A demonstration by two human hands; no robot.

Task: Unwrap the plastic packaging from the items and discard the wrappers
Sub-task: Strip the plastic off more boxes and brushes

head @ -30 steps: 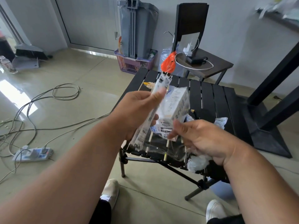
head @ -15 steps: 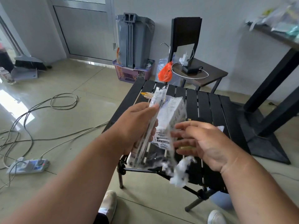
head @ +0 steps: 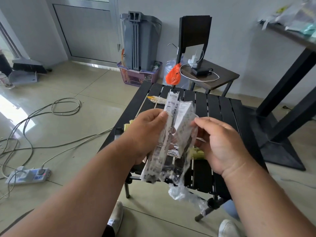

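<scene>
Above the black slatted table [head: 213, 106], my left hand [head: 147, 134] grips a long flat white blister pack [head: 161, 142] with black print, held upright. A white printed box [head: 184, 127] leans against the pack's right side. Clear plastic wrap [head: 186, 190] clings round the box and hangs down in a crumpled tail below both hands. My right hand [head: 220, 142] pinches the wrap at the box's upper right edge. A wrapped item with a yellow tip [head: 156, 99] lies on the table's far left.
A yellowish piece [head: 198, 153] lies on the table under my right hand. A grey bin [head: 140, 41] in a purple basket [head: 136, 77], an orange bag [head: 173, 75] and a side table [head: 215, 79] stand behind. Cables and a power strip [head: 28, 175] lie on the floor at left.
My right hand has risen from the lower part of the bundle to the box's upper edge. The crumpled tail of wrap now hangs lower and longer.
</scene>
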